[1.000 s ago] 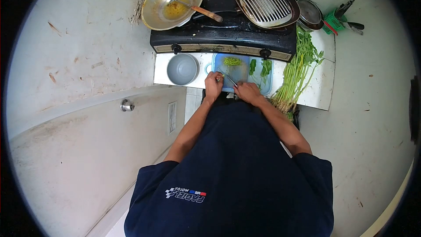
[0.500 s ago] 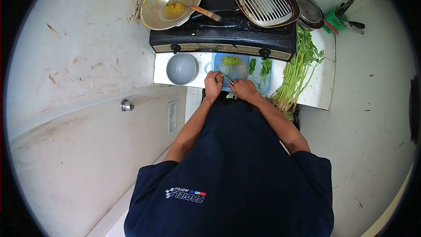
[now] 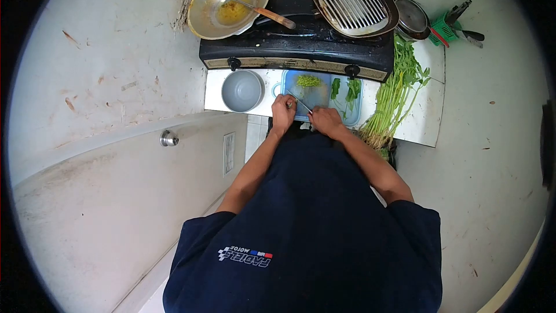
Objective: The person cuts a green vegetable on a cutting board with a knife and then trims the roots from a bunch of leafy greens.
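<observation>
On the blue cutting board (image 3: 324, 109) my right hand (image 3: 326, 120) is closed round the handle of a knife (image 3: 300, 102), its blade slanting up and left toward my other hand. My left hand (image 3: 284, 113) is closed at the board's near left edge, pinching a small green piece of vegetable beside the blade; the fingers mostly hide it. Above the blade lies a pile of chopped greens (image 3: 308, 81). To its right are dark green leaves (image 3: 353, 88) with thin stems.
A grey bowl (image 3: 241, 91) stands left of the board. Behind is a black stove (image 3: 289, 40) with a wok (image 3: 214, 14) and a grill pan (image 3: 354, 10). At right lie a bunch of leafy stalks (image 3: 391, 98), a small pot (image 3: 411, 16) and a green utensil basket (image 3: 443, 28).
My right hand has drawn slightly back and to the right with the knife. The left hand stays at about the same spot. The whole view has shifted a little.
</observation>
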{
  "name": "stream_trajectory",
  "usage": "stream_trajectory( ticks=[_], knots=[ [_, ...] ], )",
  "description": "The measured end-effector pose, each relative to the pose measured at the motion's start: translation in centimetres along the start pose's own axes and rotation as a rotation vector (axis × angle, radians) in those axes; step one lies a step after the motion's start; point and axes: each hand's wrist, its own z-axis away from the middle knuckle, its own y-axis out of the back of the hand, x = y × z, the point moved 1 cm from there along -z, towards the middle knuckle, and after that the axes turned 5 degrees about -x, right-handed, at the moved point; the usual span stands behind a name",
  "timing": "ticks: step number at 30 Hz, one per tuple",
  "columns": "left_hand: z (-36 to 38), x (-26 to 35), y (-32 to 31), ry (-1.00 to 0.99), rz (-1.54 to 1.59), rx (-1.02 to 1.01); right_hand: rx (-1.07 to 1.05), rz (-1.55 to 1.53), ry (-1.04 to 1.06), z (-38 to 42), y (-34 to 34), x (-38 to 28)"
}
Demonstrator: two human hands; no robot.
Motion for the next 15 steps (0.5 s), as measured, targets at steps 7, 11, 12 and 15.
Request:
stream_trajectory(
  ticks=[7, 11, 12, 15],
  knots=[
    [0.0, 0.0, 0.0, 0.014, 0.066, -0.027, 0.006, 0.021, 0.054, -1.0, 0.1, -0.5],
    [0.0, 0.0, 0.1, -0.026, 0.032, -0.01, 0.005, 0.014, 0.042, -0.1, 0.3, -0.1],
    [0.1, -0.1, 0.1, -0.025, 0.031, -0.011, -0.003, 0.012, 0.038, 0.1, 0.2, 0.1],
    [0.1, -0.2, 0.1, -0.01, 0.055, -0.012, -0.005, -0.018, 0.048, 0.6, 0.1, 0.5]
  ],
)
